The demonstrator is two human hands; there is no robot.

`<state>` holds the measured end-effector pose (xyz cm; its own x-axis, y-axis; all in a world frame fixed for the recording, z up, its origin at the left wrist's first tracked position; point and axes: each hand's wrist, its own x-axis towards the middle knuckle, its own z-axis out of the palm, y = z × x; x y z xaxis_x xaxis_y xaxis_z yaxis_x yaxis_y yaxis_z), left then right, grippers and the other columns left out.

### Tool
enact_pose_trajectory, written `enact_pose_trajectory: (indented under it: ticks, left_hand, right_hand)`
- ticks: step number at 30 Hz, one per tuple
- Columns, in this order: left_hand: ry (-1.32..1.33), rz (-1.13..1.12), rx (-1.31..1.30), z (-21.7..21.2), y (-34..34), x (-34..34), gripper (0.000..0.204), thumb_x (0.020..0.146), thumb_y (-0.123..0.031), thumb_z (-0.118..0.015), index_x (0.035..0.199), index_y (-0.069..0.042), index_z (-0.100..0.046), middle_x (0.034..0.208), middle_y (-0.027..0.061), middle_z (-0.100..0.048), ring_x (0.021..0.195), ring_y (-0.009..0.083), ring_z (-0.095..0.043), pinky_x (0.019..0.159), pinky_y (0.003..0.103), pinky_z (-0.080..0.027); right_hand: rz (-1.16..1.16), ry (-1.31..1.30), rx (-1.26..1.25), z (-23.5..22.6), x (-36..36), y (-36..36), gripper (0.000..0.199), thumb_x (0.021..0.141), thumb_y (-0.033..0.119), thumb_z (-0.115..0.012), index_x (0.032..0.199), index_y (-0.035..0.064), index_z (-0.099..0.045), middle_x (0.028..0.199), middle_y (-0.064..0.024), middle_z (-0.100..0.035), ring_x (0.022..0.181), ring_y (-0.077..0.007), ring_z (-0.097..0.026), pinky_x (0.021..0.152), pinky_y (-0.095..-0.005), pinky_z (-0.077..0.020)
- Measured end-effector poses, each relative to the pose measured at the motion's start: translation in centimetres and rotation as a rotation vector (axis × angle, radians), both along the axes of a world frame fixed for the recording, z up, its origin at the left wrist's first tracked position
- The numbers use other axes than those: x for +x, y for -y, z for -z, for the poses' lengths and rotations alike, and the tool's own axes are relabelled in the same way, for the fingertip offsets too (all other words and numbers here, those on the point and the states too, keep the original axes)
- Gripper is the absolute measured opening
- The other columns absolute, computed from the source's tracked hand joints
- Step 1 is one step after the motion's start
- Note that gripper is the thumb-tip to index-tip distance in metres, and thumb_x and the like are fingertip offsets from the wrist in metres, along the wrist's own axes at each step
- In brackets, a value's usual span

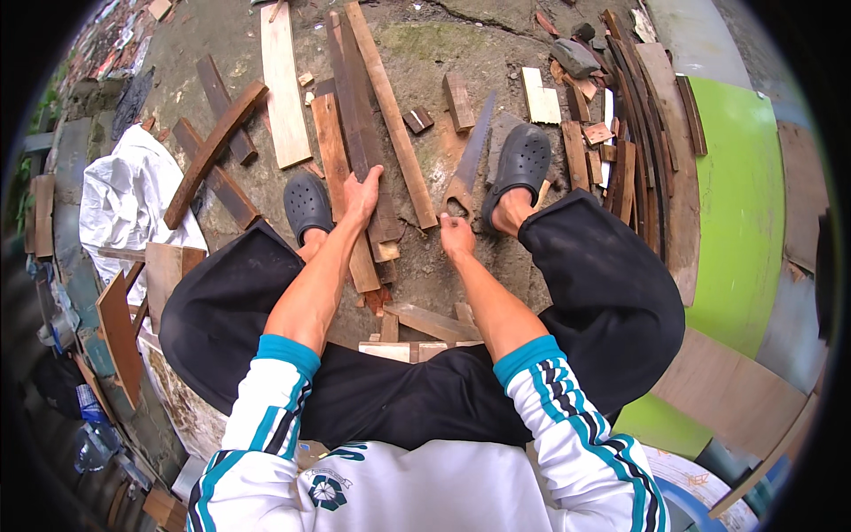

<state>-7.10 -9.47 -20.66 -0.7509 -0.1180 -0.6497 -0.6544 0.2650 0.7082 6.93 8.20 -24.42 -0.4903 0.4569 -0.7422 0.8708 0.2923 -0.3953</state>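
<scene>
My left hand (361, 195) is closed on a long dark wooden plank (359, 124), which lies lengthwise between my feet. A reddish-brown board (330, 146) lies along its left side, and a lighter narrow strip (386, 106) slants past on its right. My right hand (457, 237) has its fingers curled in, just below the wooden handle of a handsaw (470, 158). The saw's blade points away from me, near my right shoe. Whether those fingers touch the handle or pinch something small cannot be made out.
Dark curved timbers (213, 160) and a pale board (282, 89) lie at left, beside a white sack (137, 191). Offcuts and long curved strips (651, 151) are heaped at right, against a green panel (736, 204). Short wood pieces (430, 321) lie close before me.
</scene>
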Motion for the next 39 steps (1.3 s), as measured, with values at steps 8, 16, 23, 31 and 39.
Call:
enact_pose_trajectory:
  ticks: [8,16,23,31,39]
  left_hand:
    - [-0.05,0.032,-0.161,-2.5,-5.6,4.3,0.065,0.079,-0.05,-0.067,0.12,0.0,-0.063,0.117,0.0228,-0.067,0.109,0.0372,-0.064,0.096,0.041,-0.046]
    - [-0.059,0.205,-0.232,2.1,-2.8,6.6,0.094,0.083,-0.074,-0.051,0.126,0.009,-0.057,0.111,0.0262,-0.066,0.111,0.0371,-0.061,0.098,0.043,-0.045]
    - [0.156,0.026,0.338,0.8,-0.9,6.9,0.088,0.095,-0.072,-0.031,0.121,0.007,-0.059,0.105,0.0184,-0.067,0.089,0.0253,-0.067,0.07,0.035,-0.055]
    - [0.132,0.236,-0.244,5.2,-3.8,5.0,0.077,0.083,-0.063,-0.064,0.124,0.002,-0.06,0.118,0.0214,-0.065,0.113,0.0374,-0.061,0.099,0.045,-0.046]
    - [0.112,0.546,-0.46,5.6,-6.7,2.7,0.09,0.074,-0.054,-0.077,0.133,0.002,-0.039,0.121,0.0268,-0.061,0.113,0.0405,-0.061,0.096,0.048,-0.049]
  right_hand:
    - [0.026,-0.278,-0.607,-4.7,-4.9,0.9,0.075,0.099,0.061,-0.038,0.134,-0.0039,-0.053,0.122,-0.0195,-0.064,0.111,-0.0305,-0.061,0.097,-0.0421,-0.0456]
    - [-0.021,-0.161,-0.552,-7.9,-0.3,2.9,0.125,0.068,0.084,-0.063,0.146,-0.0086,-0.032,0.15,-0.0271,-0.035,0.138,-0.0371,-0.038,0.111,-0.0475,-0.0342]
    - [-0.088,-0.14,-0.333,-12.7,-0.9,1.6,0.061,0.067,0.042,-0.079,0.097,-0.0099,-0.07,0.088,-0.0166,-0.069,0.079,-0.0214,-0.065,0.069,-0.0363,-0.0502]
    - [-0.195,-0.198,-0.081,-21.7,0.9,-3.9,0.068,0.067,0.04,-0.077,0.109,-0.013,-0.065,0.094,-0.0232,-0.071,0.087,-0.0294,-0.07,0.08,-0.0368,-0.0521]
    - [-0.071,-0.232,-0.067,-23.9,0.8,-5.3,0.059,0.071,0.038,-0.078,0.113,-0.0025,-0.068,0.088,-0.0162,-0.073,0.083,-0.0243,-0.07,0.079,-0.0349,-0.052]
